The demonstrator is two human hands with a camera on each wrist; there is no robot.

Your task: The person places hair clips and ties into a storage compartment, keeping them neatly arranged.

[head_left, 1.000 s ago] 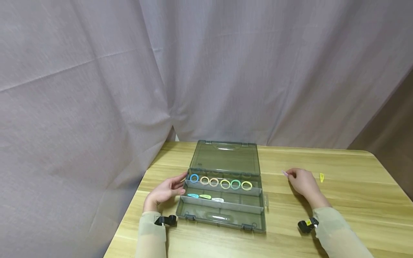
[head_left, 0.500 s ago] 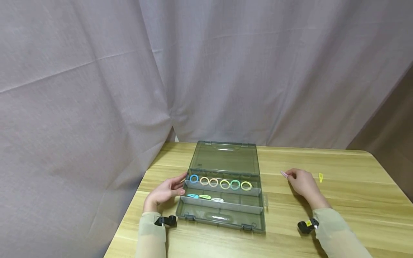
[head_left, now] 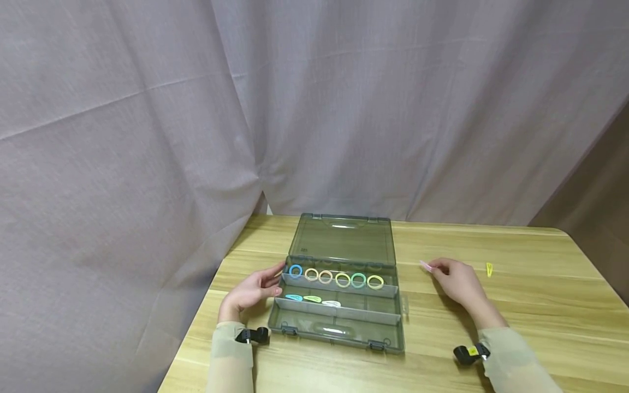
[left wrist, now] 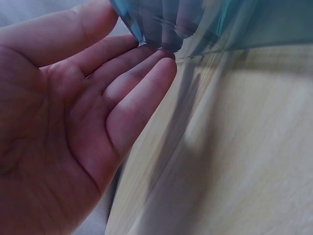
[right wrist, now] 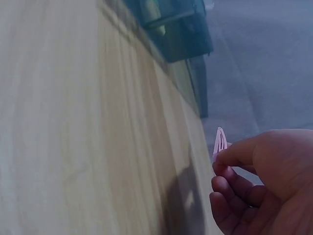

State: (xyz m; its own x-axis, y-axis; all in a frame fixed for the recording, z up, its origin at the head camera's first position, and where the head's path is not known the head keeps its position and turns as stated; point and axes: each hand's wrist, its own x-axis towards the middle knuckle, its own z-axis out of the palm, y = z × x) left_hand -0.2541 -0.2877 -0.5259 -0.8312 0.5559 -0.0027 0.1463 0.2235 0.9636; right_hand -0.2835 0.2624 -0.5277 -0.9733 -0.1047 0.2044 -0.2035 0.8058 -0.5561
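My right hand (head_left: pixel 458 279) pinches a pink snap hair clip (head_left: pixel 426 266) between thumb and forefinger, over the table to the right of the organizer box. In the right wrist view the clip (right wrist: pixel 220 141) points away from the fingertips, its other end hidden by them. My left hand (head_left: pixel 250 292) rests its fingertips and thumb against the left side of the smoky clear box (head_left: pixel 336 341), its fingers loosely extended. The box lies with its lid up. Its middle row holds a blue clip (head_left: pixel 294 298), a yellow-green clip (head_left: pixel 312 299) and a white clip (head_left: pixel 331 303).
Several hair ties in blue, peach, yellow and green, one a green hair tie (head_left: pixel 359 280), stand along the box's back row. A yellow hair clip (head_left: pixel 488 269) lies on the wooden table (head_left: pixel 535 305) right of my right hand. A grey curtain (head_left: pixel 344 109) hangs behind.
My right hand has shifted slightly left toward the box with the pink clip, which now shows more beyond the fingertips. The left hand and the box have stayed in place.
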